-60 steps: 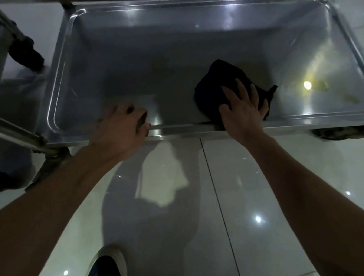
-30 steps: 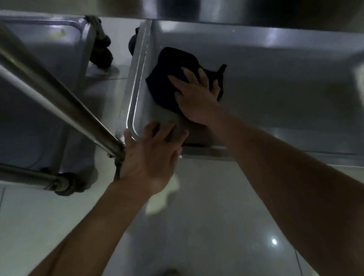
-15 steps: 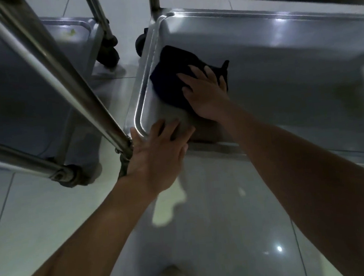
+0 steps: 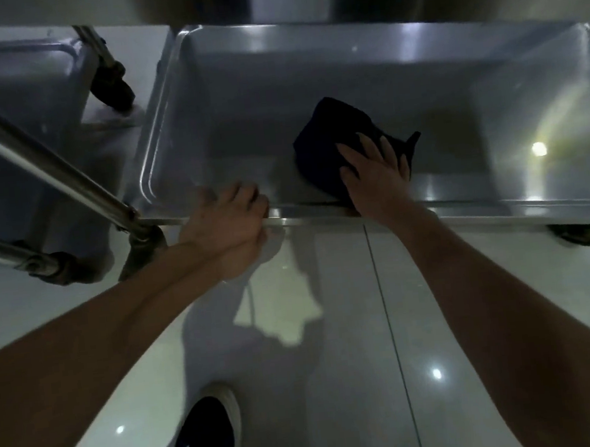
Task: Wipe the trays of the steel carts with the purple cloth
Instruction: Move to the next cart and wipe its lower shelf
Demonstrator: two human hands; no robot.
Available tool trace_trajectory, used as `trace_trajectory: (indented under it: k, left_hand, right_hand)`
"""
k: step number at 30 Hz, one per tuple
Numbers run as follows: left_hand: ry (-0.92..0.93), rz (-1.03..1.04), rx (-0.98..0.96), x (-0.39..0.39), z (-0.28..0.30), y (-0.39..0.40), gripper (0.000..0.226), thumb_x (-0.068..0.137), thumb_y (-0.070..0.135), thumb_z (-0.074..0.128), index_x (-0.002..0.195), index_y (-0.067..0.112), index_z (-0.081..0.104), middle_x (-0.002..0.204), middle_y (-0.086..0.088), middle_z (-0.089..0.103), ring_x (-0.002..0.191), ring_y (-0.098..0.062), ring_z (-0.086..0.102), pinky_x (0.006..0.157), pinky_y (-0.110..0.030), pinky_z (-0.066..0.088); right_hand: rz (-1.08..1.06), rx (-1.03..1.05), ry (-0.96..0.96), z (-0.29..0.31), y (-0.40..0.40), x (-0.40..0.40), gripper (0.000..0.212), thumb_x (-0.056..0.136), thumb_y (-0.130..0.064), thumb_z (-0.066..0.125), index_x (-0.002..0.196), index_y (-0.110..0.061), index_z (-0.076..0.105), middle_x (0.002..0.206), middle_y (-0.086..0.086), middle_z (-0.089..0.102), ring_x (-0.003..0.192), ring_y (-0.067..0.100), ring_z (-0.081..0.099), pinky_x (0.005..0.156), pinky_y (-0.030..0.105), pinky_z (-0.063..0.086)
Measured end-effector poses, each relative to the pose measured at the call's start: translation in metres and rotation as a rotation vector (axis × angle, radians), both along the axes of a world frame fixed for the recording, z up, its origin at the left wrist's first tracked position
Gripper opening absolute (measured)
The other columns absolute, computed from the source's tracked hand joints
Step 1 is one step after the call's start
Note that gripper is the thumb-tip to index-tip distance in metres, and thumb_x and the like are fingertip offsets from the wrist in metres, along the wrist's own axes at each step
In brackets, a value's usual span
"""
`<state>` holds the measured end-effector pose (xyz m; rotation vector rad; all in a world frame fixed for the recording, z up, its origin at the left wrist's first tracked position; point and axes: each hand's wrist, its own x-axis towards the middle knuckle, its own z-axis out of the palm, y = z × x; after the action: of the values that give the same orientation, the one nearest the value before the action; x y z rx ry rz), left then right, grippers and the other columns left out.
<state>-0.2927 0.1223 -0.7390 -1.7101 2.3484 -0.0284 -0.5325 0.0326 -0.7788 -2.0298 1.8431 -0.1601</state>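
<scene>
A low steel cart tray fills the upper middle of the head view. The dark purple cloth lies crumpled on the tray floor near its front wall. My right hand presses flat on the cloth with fingers spread. My left hand grips the tray's front rim, fingers curled over the edge, just right of the cart's corner post.
A second steel cart's tray stands at the left, with a slanted steel bar and a black caster wheel between the carts. Glossy white floor tiles lie below; my dark shoe is at bottom centre.
My right hand has slid the cloth from the tray's left corner towards its middle. My left hand stays on the front rim, and the view has shifted right.
</scene>
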Motion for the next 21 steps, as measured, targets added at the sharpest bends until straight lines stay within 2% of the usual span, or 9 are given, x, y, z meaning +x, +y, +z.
trace_trajectory:
  k: [2,4,8,16,21]
  left_hand:
    - [0.077,-0.079,0.029,-0.039,0.003,0.008,0.055,0.096,0.041,0.041,0.144,0.016,0.04,0.148,-0.007,0.037,0.135,-0.028,0.035,0.104,-0.05,0.034]
    - [0.157,-0.034,0.076,-0.075,-0.001,0.017,0.059,0.097,0.041,0.044,0.149,0.015,0.035,0.152,-0.007,0.035,0.137,-0.027,0.033,0.104,-0.045,0.033]
    - [0.173,0.058,0.071,-0.115,-0.009,0.025,0.066,0.094,0.041,0.05,0.152,0.015,0.03,0.153,-0.009,0.031,0.141,-0.029,0.026,0.108,-0.05,0.031]
    - [0.251,-0.001,0.07,-0.178,-0.006,0.013,0.062,0.093,0.036,0.05,0.149,0.019,0.034,0.151,-0.006,0.032,0.142,-0.026,0.025,0.11,-0.049,0.031]
    - [0.264,-0.028,0.093,-0.223,-0.001,-0.001,0.058,0.094,0.037,0.048,0.149,0.022,0.034,0.149,-0.003,0.036,0.138,-0.026,0.03,0.111,-0.05,0.03]
  right_hand:
    - [0.0,-0.012,0.011,0.0,0.018,-0.018,0.049,0.105,-0.043,0.032,0.153,-0.046,0.028,0.168,-0.006,0.011,0.155,0.027,-0.001,0.123,0.055,0.0]
    - [0.0,-0.04,-0.001,0.001,0.032,-0.036,0.048,0.105,-0.042,0.032,0.153,-0.045,0.029,0.168,-0.005,0.014,0.155,0.027,0.001,0.123,0.054,0.001]
    - [-0.017,-0.04,-0.016,0.004,0.038,-0.071,0.047,0.105,-0.041,0.034,0.152,-0.044,0.033,0.167,-0.006,0.017,0.154,0.027,0.005,0.123,0.053,0.005]
    - [-0.037,-0.054,-0.032,0.006,0.042,-0.116,0.046,0.104,-0.039,0.036,0.15,-0.044,0.038,0.166,-0.007,0.021,0.154,0.026,0.008,0.123,0.052,0.007]
    - [-0.147,-0.047,-0.001,0.009,0.045,-0.174,0.046,0.104,-0.039,0.036,0.15,-0.044,0.038,0.166,-0.007,0.021,0.154,0.025,0.008,0.123,0.051,0.008]
